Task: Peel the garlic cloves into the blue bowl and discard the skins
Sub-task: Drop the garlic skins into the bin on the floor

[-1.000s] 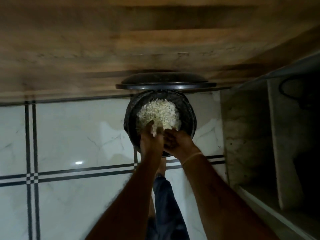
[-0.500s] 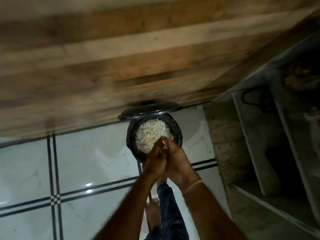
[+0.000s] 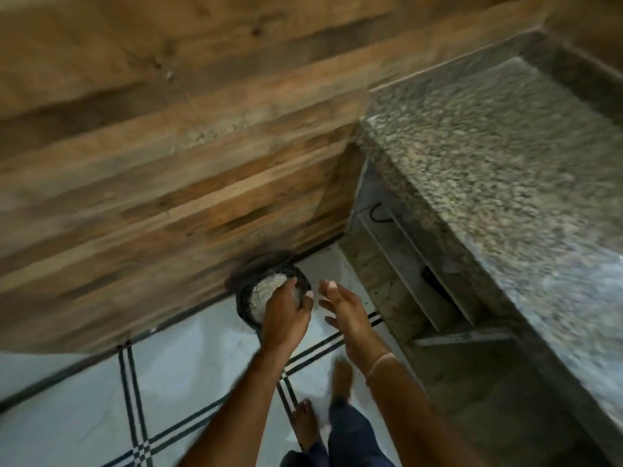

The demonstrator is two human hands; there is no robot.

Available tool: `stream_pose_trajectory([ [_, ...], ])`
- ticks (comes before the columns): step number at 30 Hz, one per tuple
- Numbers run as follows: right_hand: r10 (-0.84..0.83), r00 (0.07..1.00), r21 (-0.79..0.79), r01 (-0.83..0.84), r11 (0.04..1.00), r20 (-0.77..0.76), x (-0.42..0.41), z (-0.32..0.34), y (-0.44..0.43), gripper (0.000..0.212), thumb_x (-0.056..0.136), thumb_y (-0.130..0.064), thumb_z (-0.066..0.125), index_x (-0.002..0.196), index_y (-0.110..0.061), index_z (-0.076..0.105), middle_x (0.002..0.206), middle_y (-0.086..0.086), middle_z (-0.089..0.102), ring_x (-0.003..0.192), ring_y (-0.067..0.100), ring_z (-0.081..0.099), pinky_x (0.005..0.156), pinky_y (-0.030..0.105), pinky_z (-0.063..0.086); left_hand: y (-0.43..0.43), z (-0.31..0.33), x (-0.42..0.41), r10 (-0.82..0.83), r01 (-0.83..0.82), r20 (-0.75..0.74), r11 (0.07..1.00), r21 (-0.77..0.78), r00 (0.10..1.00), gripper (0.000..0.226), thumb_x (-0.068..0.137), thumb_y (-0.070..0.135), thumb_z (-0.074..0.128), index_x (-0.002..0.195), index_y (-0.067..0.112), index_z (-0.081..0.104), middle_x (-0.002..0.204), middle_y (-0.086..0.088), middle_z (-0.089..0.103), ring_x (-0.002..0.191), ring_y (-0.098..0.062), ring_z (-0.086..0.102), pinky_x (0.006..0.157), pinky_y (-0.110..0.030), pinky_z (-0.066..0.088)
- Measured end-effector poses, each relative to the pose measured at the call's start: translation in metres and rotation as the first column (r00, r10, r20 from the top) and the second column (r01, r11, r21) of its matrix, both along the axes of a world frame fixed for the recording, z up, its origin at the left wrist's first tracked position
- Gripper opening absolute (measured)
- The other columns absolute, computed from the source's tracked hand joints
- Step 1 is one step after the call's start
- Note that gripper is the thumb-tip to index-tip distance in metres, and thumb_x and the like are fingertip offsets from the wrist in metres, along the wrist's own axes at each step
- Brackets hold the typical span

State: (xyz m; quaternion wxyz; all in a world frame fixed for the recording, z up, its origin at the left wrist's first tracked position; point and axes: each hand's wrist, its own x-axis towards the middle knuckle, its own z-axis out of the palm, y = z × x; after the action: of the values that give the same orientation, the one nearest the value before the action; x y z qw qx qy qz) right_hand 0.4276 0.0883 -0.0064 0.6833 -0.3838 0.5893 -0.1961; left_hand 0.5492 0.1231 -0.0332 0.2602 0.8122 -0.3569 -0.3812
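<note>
- Skins sit heaped in the black bin on the floor, far against the wood panel.
- Risk: flakes clinging to the hands may drift onto the floor.
- Left hand curls above the bin, contents unclear; right hand is flat, empty, just beside it.
- Earlier they pressed together over the heap; now they are parted.

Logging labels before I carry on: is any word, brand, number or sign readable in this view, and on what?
None: no readable text anywhere.
The black bin, the wooden wall, the granite counter and the floor tiles show no lettering, though the picture is motion-blurred.
</note>
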Motion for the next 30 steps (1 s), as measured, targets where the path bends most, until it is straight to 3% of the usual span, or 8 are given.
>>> stream_pose_trajectory([
  [2, -0.022, 0.999, -0.125, 0.018, 0.992, -0.032, -0.046, 0.019, 0.017, 0.04, 0.107, -0.05, 0.046, 0.13, -0.025, 0.066, 0.129, -0.005, 0.065, 0.117, 0.01, 0.062, 0.101, 0.032, 0.051, 0.004, 0.019, -0.035, -0.112, 0.113, 0.009, 0.994, -0.014, 0.994, 0.055, 0.102, 0.041, 0.061, 0.153, 0.024, 0.047, 0.157, -0.005, 0.049, 0.142, -0.023, 0.049, 0.111, -0.033, 0.041],
  [4, -0.096, 0.993, -0.22, 0.078, 0.972, -0.075, -0.101, 0.032, 0.032, 0.04, 0.107, -0.049, 0.046, 0.13, -0.024, 0.067, 0.125, -0.007, 0.066, 0.118, 0.012, 0.062, 0.107, 0.039, 0.05, 0.005, 0.036, -0.079, -0.243, 0.244, 0.014, 0.969, -0.03, 0.97, 0.056, 0.101, 0.047, 0.062, 0.152, 0.031, 0.045, 0.158, -0.002, 0.047, 0.142, -0.022, 0.048, 0.112, -0.04, 0.045],
  [9, -0.267, 0.941, -0.434, 0.156, 0.887, -0.208, -0.204, 0.042, 0.053, 0.03, 0.108, -0.043, 0.051, 0.115, -0.022, 0.071, 0.103, -0.002, 0.072, 0.096, 0.012, 0.068, 0.09, 0.04, 0.059, 0.0, 0.057, -0.175, -0.456, 0.474, 0.146, 0.87, -0.134, 0.878, 0.047, 0.101, 0.04, 0.064, 0.144, 0.026, 0.055, 0.147, -0.002, 0.056, 0.137, -0.022, 0.05, 0.111, -0.042, 0.043],
  [13, -0.428, 0.863, -0.547, 0.23, 0.805, -0.268, -0.307, 0.046, 0.07, 0.023, 0.107, -0.035, 0.056, 0.116, -0.022, 0.072, 0.106, -0.006, 0.072, 0.098, 0.007, 0.068, 0.086, 0.023, 0.054, -0.007, 0.066, -0.28, -0.583, 0.616, 0.205, 0.768, -0.176, 0.786, 0.042, 0.098, 0.04, 0.067, 0.137, 0.026, 0.062, 0.138, 0.0, 0.063, 0.128, -0.023, 0.058, 0.104, -0.04, 0.049],
  [15, -0.482, 0.819, -0.587, 0.233, 0.776, -0.311, -0.36, 0.046, 0.076, 0.022, 0.107, -0.03, 0.057, 0.112, -0.017, 0.074, 0.106, -0.002, 0.073, 0.097, 0.006, 0.065, 0.085, 0.024, 0.051, -0.012, 0.069, -0.335, -0.63, 0.662, 0.202, 0.722, -0.203, 0.75, 0.039, 0.096, 0.038, 0.069, 0.133, 0.024, 0.065, 0.133, -0.001, 0.066, 0.124, -0.023, 0.061, 0.102, -0.038, 0.05],
  [21, -0.564, 0.723, -0.557, 0.297, 0.776, -0.4, -0.497, 0.023, 0.079, 0.025, 0.104, -0.03, 0.061, 0.123, -0.017, 0.072, 0.119, 0.002, 0.073, 0.105, 0.013, 0.068, 0.091, 0.03, 0.054, -0.028, 0.067, -0.475, -0.74, 0.766, 0.198, 0.625, -0.153, 0.643, 0.028, 0.092, 0.037, 0.074, 0.118, 0.026, 0.07, 0.116, 0.007, 0.072, 0.11, -0.015, 0.065, 0.092, -0.034, 0.053],
  [25, -0.578, 0.628, -0.559, 0.26, 0.787, -0.521, -0.566, 0.012, 0.072, 0.03, 0.1, -0.023, 0.067, 0.128, -0.014, 0.069, 0.123, 0.008, 0.069, 0.113, 0.026, 0.067, 0.096, 0.04, 0.054, -0.047, 0.065, -0.543, -0.748, 0.779, 0.228, 0.62, -0.096, 0.623, 0.023, 0.09, 0.04, 0.075, 0.107, 0.025, 0.071, 0.099, 0.009, 0.073, 0.089, -0.015, 0.069, 0.077, -0.033, 0.055],
  [30, -0.497, 0.505, -0.488, 0.162, 0.858, -0.706, -0.62, 0.006, 0.05, 0.046, 0.095, -0.019, 0.071, 0.139, -0.015, 0.059, 0.134, 0.013, 0.059, 0.125, 0.032, 0.053, 0.1, 0.041, 0.048, -0.072, 0.046, -0.597, -0.731, 0.767, 0.272, 0.64, -0.046, 0.626, 0.025, 0.088, 0.044, 0.077, 0.096, 0.023, 0.067, 0.086, 0.005, 0.071, 0.082, -0.018, 0.066, 0.065, -0.029, 0.045],
])
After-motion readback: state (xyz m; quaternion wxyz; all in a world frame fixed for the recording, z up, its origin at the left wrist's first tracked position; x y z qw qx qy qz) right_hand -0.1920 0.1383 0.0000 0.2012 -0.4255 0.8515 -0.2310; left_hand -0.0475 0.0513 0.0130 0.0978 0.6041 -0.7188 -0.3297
